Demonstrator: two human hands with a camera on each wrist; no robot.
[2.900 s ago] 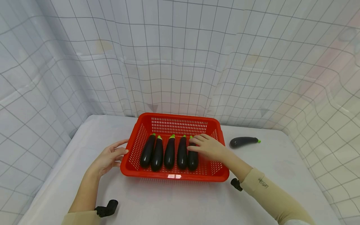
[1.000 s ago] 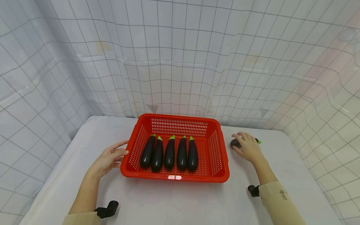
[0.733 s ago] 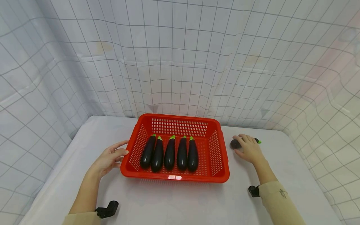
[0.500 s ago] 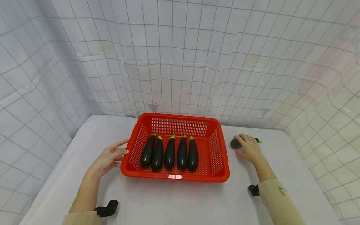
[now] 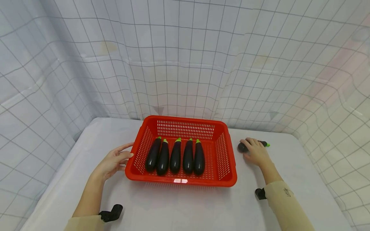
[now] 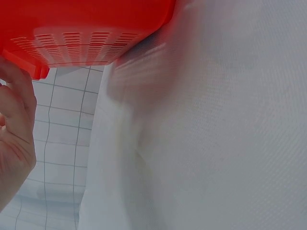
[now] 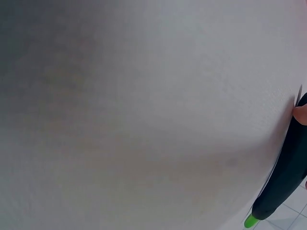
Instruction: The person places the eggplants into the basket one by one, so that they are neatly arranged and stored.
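Observation:
A red plastic basket [image 5: 180,183] stands on the white table with several dark eggplants [image 5: 175,157] lying side by side inside, green stem ends toward the back. My left hand [image 5: 111,163] touches the basket's left rim with loosely bent fingers; in the left wrist view that hand [image 6: 14,129] is beside the basket's outer wall [image 6: 91,45]. Right of the basket, my right hand [image 5: 256,153] grips a single eggplant [image 5: 242,147] lying on the table. In the right wrist view, this eggplant [image 7: 288,165] shows with a fingertip on it; most of the hand is out of frame.
White sheets with a grid pattern [image 5: 185,64] hang behind and at both sides of the table [image 5: 179,208]. A black wrist camera [image 5: 111,213] sits on the left forearm, another camera [image 5: 260,193] on the right.
My right hand was over the rightmost eggplant in the basket; it has moved right, out of the basket, and closed round the loose eggplant. My left hand stays at the rim.

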